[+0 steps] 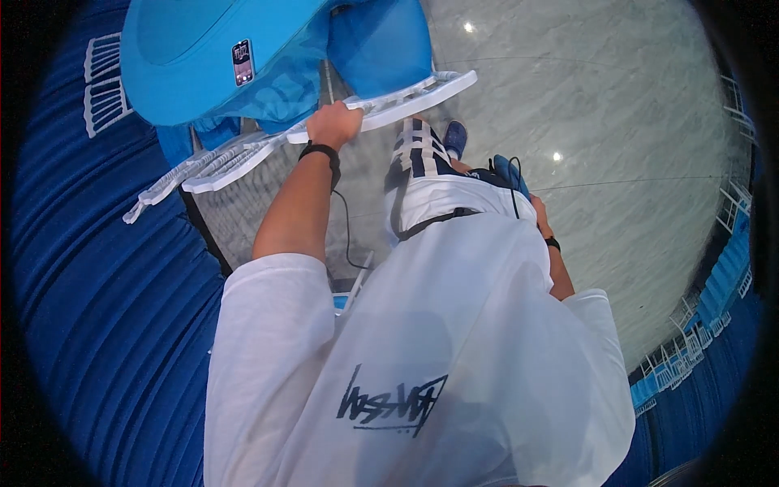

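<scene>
My left hand (333, 126) is closed around the top rail of a white plastic chair frame (406, 97), and the wrist wears a black band. A light-blue fabric cover (211, 57) with a small printed label hangs over the chair above the hand. My right hand (541, 217) hangs by my hip, half hidden behind my white T-shirt (454, 325). It holds a small blue object (511, 174) with a thin black cable. This wrist also has a black band.
Dark blue pleated drapery (105, 284) fills the left side, with more white chair frames (101, 81) against it. A grey marble floor (617, 146) spreads to the right. A row of blue-covered chairs (714, 300) lines the right edge. My blue shoe (455, 138) is below the frame.
</scene>
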Tool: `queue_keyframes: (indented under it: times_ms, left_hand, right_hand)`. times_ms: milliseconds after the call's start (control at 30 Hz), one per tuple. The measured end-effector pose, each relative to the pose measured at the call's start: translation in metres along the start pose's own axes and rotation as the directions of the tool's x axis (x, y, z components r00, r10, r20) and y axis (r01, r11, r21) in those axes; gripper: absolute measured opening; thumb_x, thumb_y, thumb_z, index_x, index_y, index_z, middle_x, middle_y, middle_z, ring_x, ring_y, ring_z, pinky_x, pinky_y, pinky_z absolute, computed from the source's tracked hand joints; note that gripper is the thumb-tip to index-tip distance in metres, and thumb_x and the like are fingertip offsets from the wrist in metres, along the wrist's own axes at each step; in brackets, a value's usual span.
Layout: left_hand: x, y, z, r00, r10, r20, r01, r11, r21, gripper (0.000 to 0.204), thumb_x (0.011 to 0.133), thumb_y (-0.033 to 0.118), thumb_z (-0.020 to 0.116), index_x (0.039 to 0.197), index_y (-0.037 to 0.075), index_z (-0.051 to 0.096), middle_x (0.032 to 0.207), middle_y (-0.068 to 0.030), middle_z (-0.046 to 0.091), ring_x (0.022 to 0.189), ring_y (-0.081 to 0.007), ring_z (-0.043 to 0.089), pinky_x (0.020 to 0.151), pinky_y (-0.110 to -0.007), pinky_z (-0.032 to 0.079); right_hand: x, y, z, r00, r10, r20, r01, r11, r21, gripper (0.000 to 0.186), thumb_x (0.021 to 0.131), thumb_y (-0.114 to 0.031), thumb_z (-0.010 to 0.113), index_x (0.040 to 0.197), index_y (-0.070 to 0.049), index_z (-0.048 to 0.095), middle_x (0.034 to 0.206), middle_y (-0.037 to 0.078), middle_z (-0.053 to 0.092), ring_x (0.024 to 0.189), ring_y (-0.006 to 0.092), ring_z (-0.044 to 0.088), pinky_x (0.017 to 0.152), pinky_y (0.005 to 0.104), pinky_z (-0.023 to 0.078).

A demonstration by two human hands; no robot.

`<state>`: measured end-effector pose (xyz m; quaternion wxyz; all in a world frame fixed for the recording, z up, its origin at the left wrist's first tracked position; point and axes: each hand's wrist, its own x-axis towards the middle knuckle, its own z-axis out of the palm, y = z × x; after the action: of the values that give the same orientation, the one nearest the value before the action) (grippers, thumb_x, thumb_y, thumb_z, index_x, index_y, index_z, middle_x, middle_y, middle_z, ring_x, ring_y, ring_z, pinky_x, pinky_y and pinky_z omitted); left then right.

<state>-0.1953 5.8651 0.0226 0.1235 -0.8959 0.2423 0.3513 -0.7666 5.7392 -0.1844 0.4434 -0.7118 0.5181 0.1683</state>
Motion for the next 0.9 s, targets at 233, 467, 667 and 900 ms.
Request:
queue_keyframes:
  times_ms: [233,467,667,900]
  left_hand:
    - [0.003,0.002,0.001,0.999,-0.03,-0.025,0.03,0.999,0.012,0.059,0.087,0.045,0.052,0.127,0.008,0.075,0.129,-0.0202,0.072,0.123,-0.0375,0.068,0.102,-0.046,0.053]
    - [0.005,-0.004,0.008,1.0,-0.006,-0.018,0.005,1.0,-0.025,0.062,0.086,0.051,0.056,0.123,0.007,0.077,0.126,-0.0227,0.073,0.12,-0.0403,0.069,0.102,-0.047,0.053]
    - [-0.003,0.002,0.001,0.999,0.026,-0.041,-0.029,0.997,-0.066,0.055,0.086,0.043,0.055,0.117,0.003,0.078,0.124,-0.0245,0.073,0.117,-0.0427,0.069,0.099,-0.05,0.054]
    - [0.001,0.001,0.003,0.994,0.005,-0.11,-0.02,0.99,-0.137,0.05,0.085,0.04,0.058,0.109,0.002,0.079,0.117,-0.0245,0.075,0.113,-0.042,0.07,0.097,-0.05,0.055]
  right_hand:
    - [-0.001,-0.008,-0.002,0.999,-0.009,-0.043,0.007,0.999,-0.043,0.047,0.089,-0.039,0.072,0.114,0.001,0.072,0.105,0.032,0.072,0.102,0.0505,0.069,0.086,0.0543,0.055]
    - [-0.019,-0.044,-0.033,0.824,0.298,-0.481,-0.34,0.94,0.0,0.048,0.093,-0.043,0.073,0.108,0.003,0.074,0.103,0.03,0.073,0.099,0.0488,0.07,0.085,0.0545,0.054]
    - [-0.017,-0.034,-0.079,0.734,0.215,-0.645,-0.283,0.959,-0.003,0.052,0.1,-0.045,0.066,0.117,0.004,0.072,0.112,0.028,0.072,0.103,0.0455,0.07,0.091,0.0525,0.053]
    - [-0.005,-0.084,-0.15,0.783,-0.006,-0.622,-0.078,0.991,-0.108,0.047,0.101,-0.042,0.068,0.106,0.004,0.071,0.101,0.024,0.072,0.096,0.041,0.07,0.087,0.048,0.053]
